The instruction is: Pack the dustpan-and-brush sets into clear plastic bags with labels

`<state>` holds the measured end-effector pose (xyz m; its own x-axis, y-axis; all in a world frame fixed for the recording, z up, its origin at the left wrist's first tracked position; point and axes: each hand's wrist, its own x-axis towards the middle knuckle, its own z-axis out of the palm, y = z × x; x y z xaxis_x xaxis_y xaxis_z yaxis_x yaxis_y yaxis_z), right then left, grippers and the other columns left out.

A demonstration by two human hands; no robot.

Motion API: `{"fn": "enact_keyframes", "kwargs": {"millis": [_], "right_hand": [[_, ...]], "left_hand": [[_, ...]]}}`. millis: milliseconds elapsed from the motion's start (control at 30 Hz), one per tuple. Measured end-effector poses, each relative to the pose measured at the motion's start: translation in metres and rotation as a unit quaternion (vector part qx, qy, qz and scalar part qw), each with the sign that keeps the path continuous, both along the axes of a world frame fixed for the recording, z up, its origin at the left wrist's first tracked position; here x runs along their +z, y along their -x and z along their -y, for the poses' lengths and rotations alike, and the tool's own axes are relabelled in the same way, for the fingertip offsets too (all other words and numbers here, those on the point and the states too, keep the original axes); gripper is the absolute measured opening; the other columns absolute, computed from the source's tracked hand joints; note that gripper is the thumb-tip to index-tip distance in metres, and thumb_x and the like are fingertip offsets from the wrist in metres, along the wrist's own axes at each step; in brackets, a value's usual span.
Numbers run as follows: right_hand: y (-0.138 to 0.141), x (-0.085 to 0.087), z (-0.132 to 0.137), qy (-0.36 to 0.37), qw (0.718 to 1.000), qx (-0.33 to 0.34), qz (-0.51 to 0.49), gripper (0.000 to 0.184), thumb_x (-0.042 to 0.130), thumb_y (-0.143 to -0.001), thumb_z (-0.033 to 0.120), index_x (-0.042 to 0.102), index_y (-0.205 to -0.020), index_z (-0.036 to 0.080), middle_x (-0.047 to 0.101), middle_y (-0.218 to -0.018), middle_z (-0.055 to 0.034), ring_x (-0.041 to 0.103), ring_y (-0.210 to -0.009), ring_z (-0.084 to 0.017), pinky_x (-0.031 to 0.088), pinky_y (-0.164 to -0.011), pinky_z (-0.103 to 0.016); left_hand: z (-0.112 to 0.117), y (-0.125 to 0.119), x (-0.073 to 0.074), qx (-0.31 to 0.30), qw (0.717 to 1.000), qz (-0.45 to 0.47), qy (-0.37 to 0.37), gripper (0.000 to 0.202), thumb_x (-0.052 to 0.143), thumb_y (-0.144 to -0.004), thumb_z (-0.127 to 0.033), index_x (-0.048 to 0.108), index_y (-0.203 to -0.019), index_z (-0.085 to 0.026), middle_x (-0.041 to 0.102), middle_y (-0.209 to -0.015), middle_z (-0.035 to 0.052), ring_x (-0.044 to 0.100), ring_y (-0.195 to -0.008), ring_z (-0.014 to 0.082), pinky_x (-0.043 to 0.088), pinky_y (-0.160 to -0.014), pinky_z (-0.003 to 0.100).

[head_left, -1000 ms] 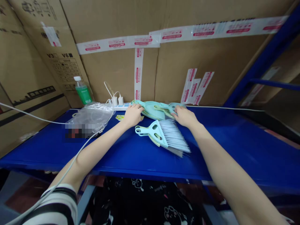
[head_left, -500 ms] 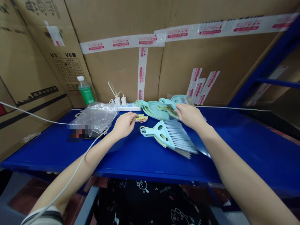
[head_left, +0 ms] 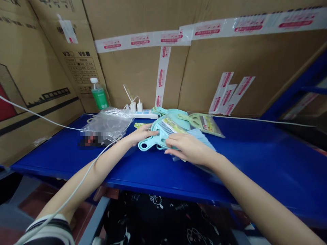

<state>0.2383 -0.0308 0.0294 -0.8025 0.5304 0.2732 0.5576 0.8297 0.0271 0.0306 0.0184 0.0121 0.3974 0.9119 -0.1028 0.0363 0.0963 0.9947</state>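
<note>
Holding blue brush point(head_left: 160, 136) in left hand point(head_left: 140, 134), touching with right hand point(head_left: 186, 148), can't tell if gripping; slanted near-left handle point(head_left: 152, 141) to far-right bristles point(head_left: 165, 126)

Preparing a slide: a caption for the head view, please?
Left hand holds a blue brush; right hand touches it, above a table.

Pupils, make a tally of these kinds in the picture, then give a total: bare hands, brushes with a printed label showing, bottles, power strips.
Bare hands: 2 (left hand, right hand)
Brushes with a printed label showing: 2 (blue brush, green brush)
Bottles: 1 (green-labelled bottle)
Power strips: 1 (white power strip)
Total: 6
</note>
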Motion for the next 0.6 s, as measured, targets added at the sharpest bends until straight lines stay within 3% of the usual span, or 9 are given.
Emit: {"fn": "enact_keyframes", "kwargs": {"millis": [167, 233, 300, 433, 600], "right_hand": [[-0.017, 0.008, -0.009, 0.011, 0.983, -0.170, -0.063, 0.019, 0.048, -0.087, 0.035, 0.049, -0.074, 0.022, 0.061, -0.077, -0.0055, 0.056, -0.071, -0.020, 0.036, -0.059, -0.030], [-0.024, 0.009, -0.012, 0.028, 0.975, -0.207, -0.075, 0.018, 0.050, -0.084, 0.037, 0.048, -0.074, 0.022, 0.060, -0.075, -0.0053, 0.055, -0.069, -0.021, 0.037, -0.057, -0.031], [-0.030, 0.011, -0.013, 0.056, 0.973, -0.205, -0.087, 0.020, 0.050, -0.082, 0.041, 0.048, -0.075, 0.022, 0.058, -0.072, -0.0036, 0.054, -0.065, -0.020, 0.037, -0.056, -0.031], [-0.035, 0.012, -0.013, 0.121, 0.979, -0.139, -0.089, 0.019, 0.046, -0.082, 0.039, 0.045, -0.071, 0.024, 0.052, -0.060, 0.0012, 0.048, -0.054, -0.015, 0.034, -0.050, -0.029], [-0.041, 0.012, -0.016, 0.110, 0.979, -0.136, -0.108, 0.014, 0.040, -0.080, 0.027, 0.040, -0.066, 0.025, 0.050, -0.054, 0.0034, 0.046, -0.048, -0.013, 0.034, -0.049, -0.028]], "left_hand": [[0.002, -0.006, -0.001, 0.017, 0.999, 0.020, -0.026, 0.036, 0.069, -0.074, -0.010, 0.065, -0.110, -0.015, 0.072, -0.095, 0.0042, 0.065, -0.073, 0.0134, 0.050, -0.070, 0.026], [0.003, -0.007, -0.001, 0.027, 0.999, 0.019, -0.021, 0.033, 0.066, -0.075, -0.009, 0.065, -0.108, -0.014, 0.072, -0.095, 0.0049, 0.066, -0.074, 0.0136, 0.050, -0.070, 0.025], [0.003, -0.007, 0.000, 0.031, 0.999, 0.019, -0.014, 0.030, 0.065, -0.075, -0.007, 0.065, -0.105, -0.014, 0.072, -0.096, 0.0049, 0.066, -0.075, 0.0134, 0.051, -0.070, 0.025], [0.001, -0.005, -0.001, 0.033, 0.999, 0.004, -0.014, 0.028, 0.064, -0.075, -0.008, 0.065, -0.102, -0.014, 0.072, -0.092, 0.0046, 0.066, -0.075, 0.0140, 0.050, -0.071, 0.026], [0.000, -0.003, -0.002, 0.024, 0.999, -0.005, -0.021, 0.030, 0.063, -0.075, -0.008, 0.065, -0.104, -0.015, 0.072, -0.092, 0.0041, 0.066, -0.076, 0.0149, 0.050, -0.072, 0.027]]}}
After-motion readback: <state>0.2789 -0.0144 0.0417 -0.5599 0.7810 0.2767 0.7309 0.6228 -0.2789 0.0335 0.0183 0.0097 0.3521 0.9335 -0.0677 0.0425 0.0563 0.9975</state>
